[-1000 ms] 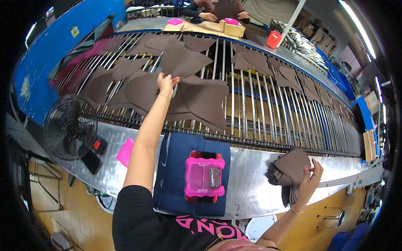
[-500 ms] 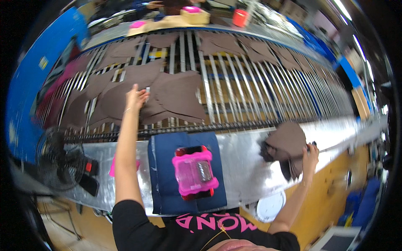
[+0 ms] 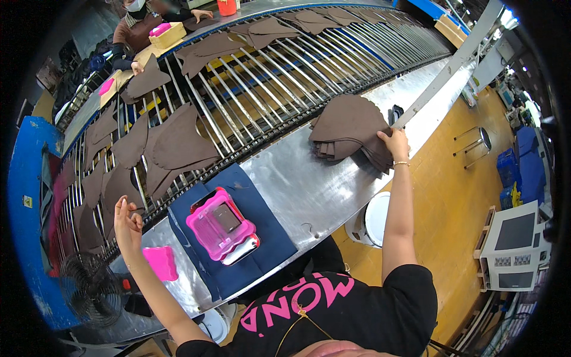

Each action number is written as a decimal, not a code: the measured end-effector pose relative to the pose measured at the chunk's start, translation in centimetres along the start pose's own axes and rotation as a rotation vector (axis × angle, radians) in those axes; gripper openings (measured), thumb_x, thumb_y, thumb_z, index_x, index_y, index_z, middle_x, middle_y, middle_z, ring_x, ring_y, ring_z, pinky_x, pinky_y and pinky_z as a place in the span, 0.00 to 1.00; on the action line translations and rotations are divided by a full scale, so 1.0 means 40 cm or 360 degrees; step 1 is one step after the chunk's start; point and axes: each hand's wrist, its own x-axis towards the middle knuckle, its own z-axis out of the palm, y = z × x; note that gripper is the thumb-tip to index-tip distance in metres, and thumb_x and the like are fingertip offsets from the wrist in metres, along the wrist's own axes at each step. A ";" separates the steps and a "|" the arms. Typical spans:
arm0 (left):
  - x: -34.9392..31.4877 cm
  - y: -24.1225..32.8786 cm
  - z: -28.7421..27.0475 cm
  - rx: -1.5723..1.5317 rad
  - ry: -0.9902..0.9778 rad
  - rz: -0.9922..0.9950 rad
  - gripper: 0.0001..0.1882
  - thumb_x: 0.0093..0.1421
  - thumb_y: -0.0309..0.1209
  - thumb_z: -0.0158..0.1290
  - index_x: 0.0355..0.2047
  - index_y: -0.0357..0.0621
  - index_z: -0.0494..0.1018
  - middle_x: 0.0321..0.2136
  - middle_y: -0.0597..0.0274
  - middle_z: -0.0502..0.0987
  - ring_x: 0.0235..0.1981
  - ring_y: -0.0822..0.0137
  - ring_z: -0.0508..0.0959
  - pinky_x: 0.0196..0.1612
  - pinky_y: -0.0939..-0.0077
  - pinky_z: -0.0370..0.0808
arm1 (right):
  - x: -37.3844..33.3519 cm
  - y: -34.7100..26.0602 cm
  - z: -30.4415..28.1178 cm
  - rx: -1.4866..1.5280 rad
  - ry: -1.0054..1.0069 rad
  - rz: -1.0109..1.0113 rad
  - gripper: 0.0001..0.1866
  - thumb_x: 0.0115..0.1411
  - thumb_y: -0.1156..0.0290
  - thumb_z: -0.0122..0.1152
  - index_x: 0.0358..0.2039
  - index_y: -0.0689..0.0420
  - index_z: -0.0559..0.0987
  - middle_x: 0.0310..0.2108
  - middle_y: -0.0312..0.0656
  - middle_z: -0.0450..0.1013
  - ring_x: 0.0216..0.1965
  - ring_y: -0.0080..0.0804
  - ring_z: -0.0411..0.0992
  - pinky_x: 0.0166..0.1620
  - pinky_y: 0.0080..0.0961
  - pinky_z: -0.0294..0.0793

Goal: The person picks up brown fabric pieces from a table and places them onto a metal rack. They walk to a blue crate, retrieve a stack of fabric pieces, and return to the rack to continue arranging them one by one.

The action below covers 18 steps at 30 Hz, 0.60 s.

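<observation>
My left hand point(image 3: 127, 225) hovers beside the near edge of the roller conveyor, fingers loosely bent and apart, with nothing in it. Close by lie brown cut pieces point(image 3: 178, 143), spread over the metal rollers point(image 3: 202, 98). At the right, my right hand point(image 3: 395, 144) grips the near right edge of a stack of brown cut pieces point(image 3: 348, 122) on the metal table point(image 3: 285, 178). Its thumb is on top; the other fingers are partly hidden. Between my arms, a pink plastic tray point(image 3: 220, 223) with a dark block in it sits on a dark blue cloth point(image 3: 267, 229).
A pink plastic piece point(image 3: 160, 263) and a black fan point(image 3: 89, 291) are at the left. Across the conveyor, a person point(image 3: 140, 35) reaches toward a brown piece. A pale post point(image 3: 449, 65) rises behind the stack. A white-lidded bucket point(image 3: 376, 220) stands below the table edge.
My view has turned to the right. My left hand has drawn back from the pieces on the rollers toward the near edge. My right hand still holds the stack, which now lies flatter.
</observation>
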 end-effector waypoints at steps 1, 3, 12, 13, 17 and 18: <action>-0.019 0.000 -0.002 0.0010 0.0014 -0.0003 0.13 0.65 0.36 0.49 0.47 0.46 0.68 0.26 0.66 0.71 0.12 0.78 0.64 0.14 0.86 0.59 | -0.036 -0.047 -0.010 -0.0085 0.0115 -0.0001 0.37 0.49 0.41 0.64 0.52 0.56 0.75 0.49 0.51 0.70 0.49 0.50 0.70 0.48 0.44 0.71; -0.050 -0.002 0.016 0.0067 0.0027 0.0002 0.13 0.66 0.36 0.49 0.47 0.45 0.67 0.27 0.66 0.71 0.13 0.78 0.65 0.14 0.86 0.59 | -0.072 -0.079 0.002 -0.0137 0.0299 -0.0025 0.37 0.46 0.43 0.68 0.50 0.55 0.76 0.53 0.50 0.66 0.52 0.54 0.66 0.51 0.48 0.69; -0.109 -0.018 0.057 0.0067 -0.0033 -0.0023 0.11 0.66 0.33 0.48 0.47 0.45 0.68 0.27 0.65 0.72 0.13 0.76 0.67 0.15 0.85 0.60 | -0.024 -0.089 0.006 0.0094 -0.0044 0.0233 0.39 0.39 0.41 0.72 0.46 0.57 0.78 0.52 0.51 0.69 0.54 0.53 0.66 0.53 0.47 0.68; -0.113 -0.019 0.064 0.0067 -0.0052 -0.0017 0.11 0.66 0.33 0.48 0.47 0.45 0.68 0.27 0.65 0.72 0.14 0.76 0.68 0.15 0.85 0.60 | -0.016 -0.091 -0.003 0.0108 -0.0142 0.0253 0.40 0.39 0.41 0.73 0.46 0.57 0.77 0.51 0.52 0.70 0.54 0.52 0.67 0.53 0.47 0.67; -0.125 -0.019 0.094 0.0085 -0.0061 -0.0009 0.11 0.66 0.33 0.49 0.46 0.44 0.68 0.27 0.65 0.73 0.14 0.76 0.68 0.15 0.85 0.61 | 0.020 -0.087 -0.005 0.0053 -0.0151 0.0331 0.43 0.36 0.44 0.76 0.47 0.62 0.74 0.47 0.55 0.73 0.52 0.51 0.70 0.53 0.47 0.68; -0.132 -0.015 0.097 0.0117 -0.0070 -0.0006 0.12 0.66 0.34 0.49 0.46 0.44 0.68 0.27 0.65 0.73 0.14 0.76 0.69 0.15 0.85 0.61 | 0.016 -0.087 -0.005 0.0033 -0.0078 0.0334 0.44 0.36 0.46 0.76 0.48 0.63 0.73 0.46 0.56 0.74 0.51 0.51 0.71 0.52 0.46 0.68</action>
